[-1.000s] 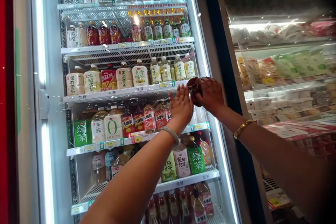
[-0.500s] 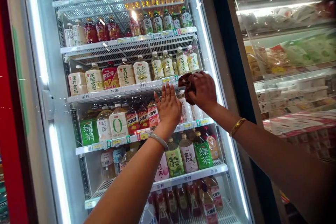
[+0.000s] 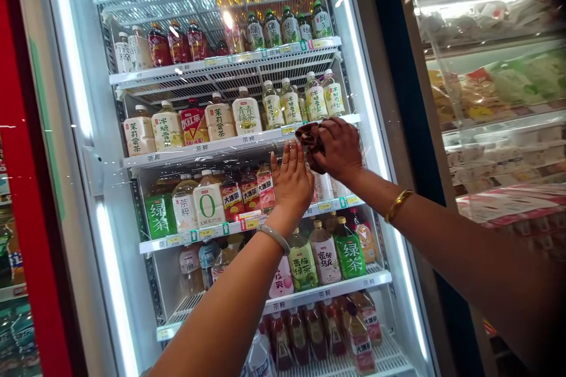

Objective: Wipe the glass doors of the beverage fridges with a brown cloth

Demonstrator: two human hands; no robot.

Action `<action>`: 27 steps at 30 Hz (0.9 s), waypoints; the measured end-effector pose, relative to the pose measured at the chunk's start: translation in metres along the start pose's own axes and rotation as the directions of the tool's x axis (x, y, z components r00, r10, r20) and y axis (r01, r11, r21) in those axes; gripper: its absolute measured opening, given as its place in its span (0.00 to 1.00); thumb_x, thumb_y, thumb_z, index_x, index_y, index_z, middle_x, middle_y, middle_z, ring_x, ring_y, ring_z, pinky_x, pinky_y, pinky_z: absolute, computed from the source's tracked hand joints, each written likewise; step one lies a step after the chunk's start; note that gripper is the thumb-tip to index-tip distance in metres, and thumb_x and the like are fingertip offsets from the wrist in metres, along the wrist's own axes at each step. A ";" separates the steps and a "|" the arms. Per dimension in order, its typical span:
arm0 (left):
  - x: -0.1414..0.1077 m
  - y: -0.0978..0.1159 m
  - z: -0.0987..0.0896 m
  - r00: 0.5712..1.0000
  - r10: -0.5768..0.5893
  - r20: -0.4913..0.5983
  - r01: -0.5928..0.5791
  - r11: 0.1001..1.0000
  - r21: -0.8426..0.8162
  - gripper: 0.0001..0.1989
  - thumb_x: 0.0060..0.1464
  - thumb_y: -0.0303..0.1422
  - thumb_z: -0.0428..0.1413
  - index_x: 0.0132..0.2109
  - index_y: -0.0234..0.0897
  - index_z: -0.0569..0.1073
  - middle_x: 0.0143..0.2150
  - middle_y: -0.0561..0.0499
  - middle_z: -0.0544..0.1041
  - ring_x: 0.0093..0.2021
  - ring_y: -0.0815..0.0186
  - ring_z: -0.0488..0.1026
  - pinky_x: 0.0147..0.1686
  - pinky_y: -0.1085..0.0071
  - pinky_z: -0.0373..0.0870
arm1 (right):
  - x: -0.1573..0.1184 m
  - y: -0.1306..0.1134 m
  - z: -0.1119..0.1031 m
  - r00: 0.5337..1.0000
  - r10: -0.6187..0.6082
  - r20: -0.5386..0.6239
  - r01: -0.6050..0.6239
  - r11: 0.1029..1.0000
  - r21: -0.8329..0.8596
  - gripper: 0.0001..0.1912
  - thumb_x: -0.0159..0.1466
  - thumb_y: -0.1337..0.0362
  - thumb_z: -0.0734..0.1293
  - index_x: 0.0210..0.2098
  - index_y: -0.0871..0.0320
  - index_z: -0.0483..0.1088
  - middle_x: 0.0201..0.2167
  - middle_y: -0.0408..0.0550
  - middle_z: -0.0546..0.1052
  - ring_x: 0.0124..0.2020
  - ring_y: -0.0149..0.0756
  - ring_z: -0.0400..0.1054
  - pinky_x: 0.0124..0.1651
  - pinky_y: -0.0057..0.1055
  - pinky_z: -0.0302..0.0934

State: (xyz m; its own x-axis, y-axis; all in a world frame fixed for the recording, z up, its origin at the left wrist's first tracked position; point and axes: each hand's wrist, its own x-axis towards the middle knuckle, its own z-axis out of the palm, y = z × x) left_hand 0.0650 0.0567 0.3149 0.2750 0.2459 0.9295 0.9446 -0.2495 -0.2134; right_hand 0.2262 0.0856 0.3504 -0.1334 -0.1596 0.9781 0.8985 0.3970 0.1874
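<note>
In the head view my left hand lies flat on the glass door of a drinks fridge, fingers spread and pointing up. A pale bangle circles that wrist. Just to the right, my right hand grips a dark brown cloth, pressed against the glass at about the height of the middle shelf. A gold bangle sits on the right wrist. Part of the cloth is hidden under the fingers. Behind the glass stand rows of bottled drinks, among them a white bottle marked 0 and a green bottle.
White wire shelves with price tags cross the fridge. Bright light strips run down both sides. To the right, an open chiller holds packaged food. A red panel stands at the left, with more bottles beyond it.
The view has shifted, so the fridge sits slightly further right. The cloth and my right hand have moved a little left relative to the shelves, closer to my left hand, which stays flat on the glass.
</note>
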 end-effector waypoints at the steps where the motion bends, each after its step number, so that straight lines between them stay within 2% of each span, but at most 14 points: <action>1: -0.001 -0.002 -0.003 1.000 -0.006 0.007 0.006 1.000 0.004 0.35 0.66 0.32 0.44 0.77 0.34 0.48 0.79 0.47 0.46 0.79 0.60 0.37 0.76 0.47 0.24 | -0.002 -0.012 0.002 1.000 -0.019 0.004 0.019 1.000 0.022 0.23 0.66 0.57 0.64 0.58 0.58 0.70 0.61 0.60 0.72 0.68 0.56 0.56 0.67 0.55 0.49; 4: -0.009 -0.016 -0.012 1.000 -0.003 0.019 0.002 1.000 0.027 0.33 0.66 0.32 0.44 0.76 0.36 0.50 0.79 0.49 0.47 0.79 0.58 0.37 0.75 0.46 0.23 | -0.030 -0.028 -0.003 0.985 -0.170 0.020 0.168 0.983 0.074 0.21 0.67 0.59 0.63 0.58 0.55 0.70 0.60 0.54 0.74 0.68 0.49 0.56 0.69 0.50 0.48; 7: -0.017 -0.034 -0.020 1.000 0.005 0.019 -0.006 0.999 0.052 0.35 0.66 0.32 0.44 0.77 0.37 0.47 0.79 0.50 0.46 0.79 0.59 0.36 0.75 0.46 0.21 | -0.055 -0.010 -0.017 0.909 -0.411 0.064 0.404 0.909 0.100 0.17 0.68 0.59 0.64 0.56 0.51 0.72 0.59 0.47 0.76 0.67 0.45 0.57 0.69 0.47 0.50; 9: -0.018 -0.043 -0.023 1.000 0.000 0.022 -0.001 0.998 0.058 0.36 0.65 0.32 0.46 0.77 0.38 0.46 0.79 0.50 0.45 0.79 0.59 0.35 0.75 0.46 0.19 | -0.052 0.005 -0.022 0.865 -0.493 0.091 0.486 0.869 0.090 0.16 0.68 0.58 0.65 0.54 0.50 0.73 0.58 0.46 0.76 0.65 0.44 0.59 0.66 0.45 0.53; 10: -0.017 -0.045 -0.023 1.000 -0.006 0.023 0.004 0.998 0.060 0.37 0.65 0.31 0.46 0.77 0.38 0.46 0.79 0.50 0.44 0.79 0.59 0.35 0.74 0.46 0.19 | -0.043 0.010 -0.021 0.870 -0.482 0.100 0.477 0.876 0.073 0.16 0.69 0.57 0.65 0.53 0.51 0.74 0.57 0.47 0.77 0.64 0.45 0.60 0.64 0.45 0.54; 12: -0.012 -0.045 -0.023 1.000 -0.025 0.017 0.024 0.998 0.062 0.36 0.64 0.31 0.46 0.77 0.37 0.47 0.79 0.49 0.43 0.79 0.59 0.35 0.74 0.46 0.19 | -0.019 0.006 -0.015 0.925 -0.365 0.103 0.364 0.931 0.028 0.17 0.68 0.56 0.64 0.53 0.53 0.74 0.56 0.51 0.76 0.62 0.49 0.61 0.61 0.47 0.55; 14: -0.007 -0.043 -0.023 0.999 -0.051 0.010 0.051 0.997 0.058 0.35 0.65 0.30 0.45 0.76 0.35 0.49 0.79 0.48 0.44 0.79 0.58 0.36 0.74 0.46 0.20 | 0.005 -0.013 -0.002 0.976 -0.204 0.076 0.204 0.979 0.005 0.19 0.67 0.56 0.65 0.55 0.56 0.73 0.58 0.55 0.75 0.63 0.52 0.60 0.61 0.50 0.53; 16: -0.004 -0.043 -0.024 0.997 -0.079 0.009 0.078 0.996 0.050 0.34 0.65 0.31 0.44 0.76 0.33 0.49 0.79 0.47 0.46 0.79 0.58 0.37 0.74 0.45 0.21 | 0.018 -0.038 0.009 0.987 -0.153 0.051 0.151 0.988 0.024 0.21 0.67 0.57 0.65 0.57 0.57 0.71 0.62 0.55 0.72 0.67 0.53 0.56 0.65 0.51 0.50; 18: -0.006 -0.046 -0.027 0.995 -0.096 0.009 0.095 0.994 0.053 0.34 0.65 0.31 0.43 0.76 0.32 0.49 0.79 0.45 0.47 0.79 0.57 0.38 0.75 0.44 0.24 | 0.014 -0.059 0.015 0.978 -0.206 0.038 0.204 0.978 0.052 0.22 0.68 0.59 0.63 0.60 0.55 0.70 0.65 0.52 0.70 0.70 0.50 0.52 0.69 0.51 0.45; 20: -0.011 -0.055 -0.032 0.995 -0.098 0.007 0.097 0.993 0.069 0.34 0.66 0.32 0.43 0.76 0.30 0.49 0.79 0.43 0.46 0.79 0.57 0.38 0.75 0.44 0.25 | 0.000 -0.067 0.013 0.952 -0.306 0.025 0.304 0.950 0.075 0.20 0.69 0.59 0.62 0.60 0.53 0.70 0.65 0.48 0.71 0.71 0.47 0.51 0.71 0.48 0.43; 24: -0.017 -0.076 -0.043 0.991 -0.131 -0.013 0.131 0.987 0.089 0.35 0.65 0.31 0.43 0.76 0.28 0.49 0.79 0.41 0.46 0.79 0.57 0.38 0.75 0.45 0.25 | -0.015 -0.049 0.003 0.850 -0.526 0.015 0.522 0.847 0.097 0.14 0.70 0.61 0.63 0.54 0.48 0.73 0.57 0.41 0.77 0.67 0.41 0.57 0.67 0.43 0.49; 25: -0.016 -0.080 -0.045 0.989 -0.148 -0.026 0.150 0.985 0.084 0.35 0.64 0.30 0.43 0.76 0.28 0.49 0.79 0.41 0.47 0.79 0.57 0.38 0.75 0.44 0.24 | -0.011 -0.044 0.003 0.850 -0.526 0.025 0.522 0.848 0.092 0.13 0.70 0.60 0.62 0.53 0.48 0.73 0.56 0.41 0.78 0.65 0.41 0.59 0.66 0.43 0.50; 27: -0.011 -0.084 -0.048 0.985 -0.167 -0.052 0.170 0.983 0.068 0.35 0.63 0.29 0.44 0.76 0.30 0.49 0.79 0.42 0.46 0.79 0.58 0.38 0.75 0.45 0.24 | 0.007 -0.045 0.006 0.916 -0.399 0.042 0.396 0.916 0.067 0.14 0.70 0.59 0.63 0.53 0.50 0.73 0.57 0.46 0.77 0.63 0.44 0.60 0.63 0.45 0.51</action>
State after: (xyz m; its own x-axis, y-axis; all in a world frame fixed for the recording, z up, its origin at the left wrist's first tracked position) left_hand -0.0258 0.0298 0.3365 0.1036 0.2347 0.9665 0.9875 -0.1402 -0.0718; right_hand 0.1825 0.0717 0.3491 -0.4988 -0.2665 0.8247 0.7419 0.3608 0.5652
